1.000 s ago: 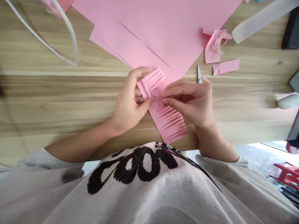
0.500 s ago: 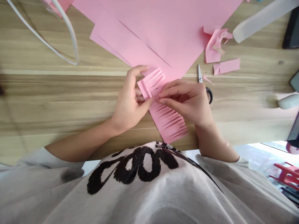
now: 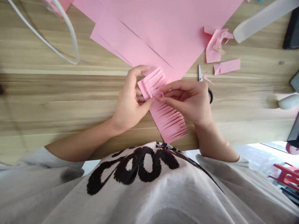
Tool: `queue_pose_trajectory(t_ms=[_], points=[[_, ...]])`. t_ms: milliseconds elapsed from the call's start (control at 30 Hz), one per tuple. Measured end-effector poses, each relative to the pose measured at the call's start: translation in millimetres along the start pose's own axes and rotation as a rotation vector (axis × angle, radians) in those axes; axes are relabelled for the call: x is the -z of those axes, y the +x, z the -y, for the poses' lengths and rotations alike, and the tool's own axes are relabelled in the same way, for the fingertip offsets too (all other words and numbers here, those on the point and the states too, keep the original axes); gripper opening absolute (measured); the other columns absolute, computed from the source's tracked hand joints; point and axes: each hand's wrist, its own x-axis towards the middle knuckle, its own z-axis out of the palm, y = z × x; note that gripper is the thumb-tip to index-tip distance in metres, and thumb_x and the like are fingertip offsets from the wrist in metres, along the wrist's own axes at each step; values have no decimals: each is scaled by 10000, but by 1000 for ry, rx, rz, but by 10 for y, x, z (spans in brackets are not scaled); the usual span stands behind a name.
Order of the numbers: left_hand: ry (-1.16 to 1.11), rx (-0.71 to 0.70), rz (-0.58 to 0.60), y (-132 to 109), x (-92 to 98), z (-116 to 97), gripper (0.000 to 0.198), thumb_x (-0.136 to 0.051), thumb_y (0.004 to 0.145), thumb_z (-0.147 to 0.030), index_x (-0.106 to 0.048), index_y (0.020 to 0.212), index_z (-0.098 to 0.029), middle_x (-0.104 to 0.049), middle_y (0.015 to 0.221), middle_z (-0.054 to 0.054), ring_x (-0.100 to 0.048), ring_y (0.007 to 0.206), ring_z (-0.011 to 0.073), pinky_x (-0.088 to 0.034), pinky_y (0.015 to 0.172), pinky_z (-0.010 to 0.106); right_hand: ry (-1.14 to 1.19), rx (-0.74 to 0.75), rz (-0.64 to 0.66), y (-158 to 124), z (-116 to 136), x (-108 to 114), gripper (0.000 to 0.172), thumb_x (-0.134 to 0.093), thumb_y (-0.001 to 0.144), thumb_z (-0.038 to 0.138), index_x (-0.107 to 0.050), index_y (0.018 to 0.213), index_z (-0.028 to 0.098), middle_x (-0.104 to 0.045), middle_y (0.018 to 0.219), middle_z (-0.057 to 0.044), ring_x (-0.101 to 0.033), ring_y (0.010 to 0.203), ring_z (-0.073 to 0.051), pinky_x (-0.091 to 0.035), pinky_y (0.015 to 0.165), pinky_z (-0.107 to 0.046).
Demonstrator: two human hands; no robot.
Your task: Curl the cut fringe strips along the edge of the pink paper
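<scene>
A pink paper strip [image 3: 171,119] cut into a fringe lies across the near edge of the wooden table [image 3: 46,93]. Its far end is rolled up between my hands. My left hand [image 3: 130,99] pinches the rolled fringe [image 3: 151,82] with thumb and fingers closed on it. My right hand [image 3: 189,101] pinches the same strip just beside the roll, fingertips meeting those of the left hand. The part of the strip under my right palm is hidden.
Large pink paper sheets [image 3: 163,28] lie beyond my hands. Scissors [image 3: 200,74] lie behind my right hand, partly hidden. Pink scraps [image 3: 216,46] and a small strip [image 3: 227,66] sit at the right. A white cable [image 3: 67,37] curves at the left. A white bar [image 3: 261,18] lies top right.
My right hand's fingers have curled slightly and shifted a little along the strip near the roll. The left hand has barely moved.
</scene>
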Motion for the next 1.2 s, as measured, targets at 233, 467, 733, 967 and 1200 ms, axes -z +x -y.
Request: queue_pose_trajectory(t_ms=[233,467,733,967,1200], points=[[13,-13,16,4,11,-5,567,-728,917,-264,-398,1377,-306,-507,1470,57,-645,720,37,-577,584,189,38,-8,42,10,30,4,157,-882,702,144,-811,819,220,-808,842,-3,-757,783,-152,-685,740,-281],[116,31,-4,-4,-25,-30,608,-722,897,-296,-372,1394,-304,-511,1470,88,-717,847,123,-592,596,203,113,-15,135,13,18,44,167,-817,800,160,-817,960,207,-821,948,-16,-788,887,-148,-678,877,-285],[116,-20,-13,3,-13,5,631,-709,817,-196,-421,1371,-294,-529,1434,90,-705,919,146,-587,598,189,40,12,18,9,24,11,189,-858,705,76,-819,828,214,-824,847,-1,-791,798,-168,-698,774,-292],[109,22,4,-1,5,-14,617,-687,799,-197,-456,1363,-291,-595,1368,82,-697,849,137,-573,568,194,-59,2,-39,13,7,15,182,-845,712,82,-828,815,231,-824,799,15,-786,728,-179,-694,697,-306],[92,-26,20,1,4,6,595,-657,821,-186,-445,1369,-275,-564,1416,95,-694,813,116,-557,559,185,-115,-25,2,10,-4,83,143,-823,778,158,-835,909,214,-836,881,-13,-790,782,-169,-675,742,-293]])
